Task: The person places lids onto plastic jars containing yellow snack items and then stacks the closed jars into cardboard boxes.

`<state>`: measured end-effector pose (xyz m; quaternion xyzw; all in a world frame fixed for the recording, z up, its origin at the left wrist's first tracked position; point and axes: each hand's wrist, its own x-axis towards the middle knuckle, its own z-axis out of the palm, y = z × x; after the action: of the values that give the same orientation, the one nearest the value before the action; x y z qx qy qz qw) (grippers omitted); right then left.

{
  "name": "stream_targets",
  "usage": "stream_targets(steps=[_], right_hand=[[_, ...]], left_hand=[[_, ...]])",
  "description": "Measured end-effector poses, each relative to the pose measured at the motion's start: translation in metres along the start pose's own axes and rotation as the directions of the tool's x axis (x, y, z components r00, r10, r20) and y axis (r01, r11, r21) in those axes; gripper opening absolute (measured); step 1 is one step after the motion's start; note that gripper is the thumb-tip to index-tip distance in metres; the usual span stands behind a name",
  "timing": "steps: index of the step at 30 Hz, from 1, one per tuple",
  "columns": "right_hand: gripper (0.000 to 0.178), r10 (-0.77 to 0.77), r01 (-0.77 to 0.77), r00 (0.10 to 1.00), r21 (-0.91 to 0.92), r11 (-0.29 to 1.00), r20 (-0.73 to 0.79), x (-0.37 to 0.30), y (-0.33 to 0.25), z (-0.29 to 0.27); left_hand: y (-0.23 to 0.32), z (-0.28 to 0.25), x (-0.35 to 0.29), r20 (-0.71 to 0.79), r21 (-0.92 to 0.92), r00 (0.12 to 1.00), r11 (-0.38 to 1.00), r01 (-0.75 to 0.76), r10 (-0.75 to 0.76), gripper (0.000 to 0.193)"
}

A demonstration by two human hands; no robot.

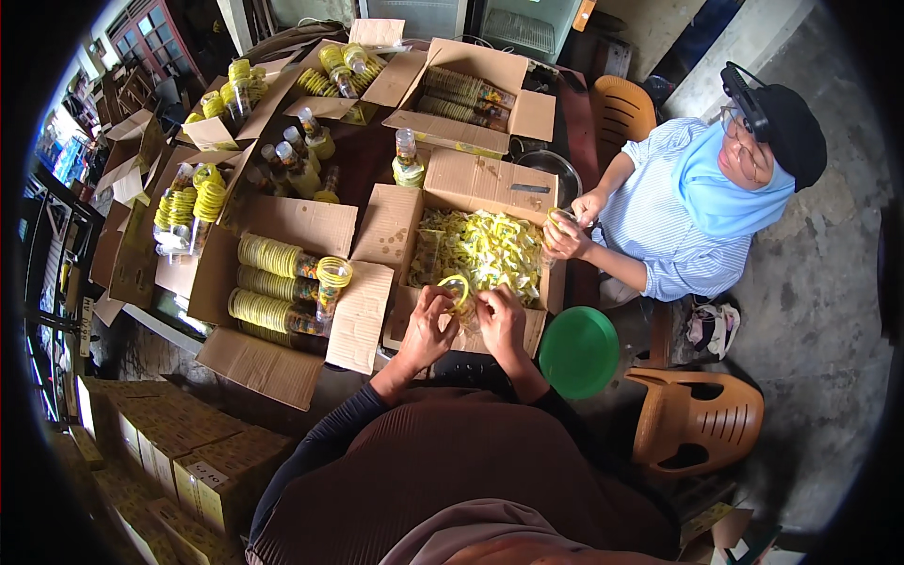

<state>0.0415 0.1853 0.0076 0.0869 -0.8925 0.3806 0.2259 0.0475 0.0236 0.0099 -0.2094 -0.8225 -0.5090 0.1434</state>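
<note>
Over the near edge of a cardboard box point(391, 226) filled with small yellow-and-white packets point(485, 240), my two hands work close together. My left hand point(428, 328) is closed on a clear plastic cup with a yellow rim point(456, 285), tilted in its fingers. Right beside the cup, my right hand point(503, 322) has its fingers pinched together; what they hold, if anything, is too small to make out. To the left, an open carton point(361, 311) holds several stacks of yellow-rimmed cups point(268, 254) lying on their sides.
Across the table, a co-worker point(697, 207) handles another cup point(563, 218) with both hands. More open cartons point(518, 71) of cups line the table's far and left sides. A green round basin point(579, 352) and an orange plastic chair point(697, 419) are at the right. Closed cartons point(179, 452) are stacked lower left.
</note>
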Motion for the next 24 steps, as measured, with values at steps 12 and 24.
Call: stream_targets(steps=[12, 24], right_hand=[[0.02, -0.105, 0.104, 0.994, -0.086, 0.991, -0.005, -0.016, -0.032, -0.014], [0.013, 0.087, -0.091, 0.993, -0.042, 0.995, -0.082, 0.004, -0.001, -0.004]], left_hand=[[-0.008, -0.006, 0.002, -0.084, 0.1, 0.996, 0.994, 0.03, -0.021, 0.011], [-0.001, 0.002, 0.015, 0.01, 0.02, 0.994, 0.994, -0.111, 0.111, 0.015]])
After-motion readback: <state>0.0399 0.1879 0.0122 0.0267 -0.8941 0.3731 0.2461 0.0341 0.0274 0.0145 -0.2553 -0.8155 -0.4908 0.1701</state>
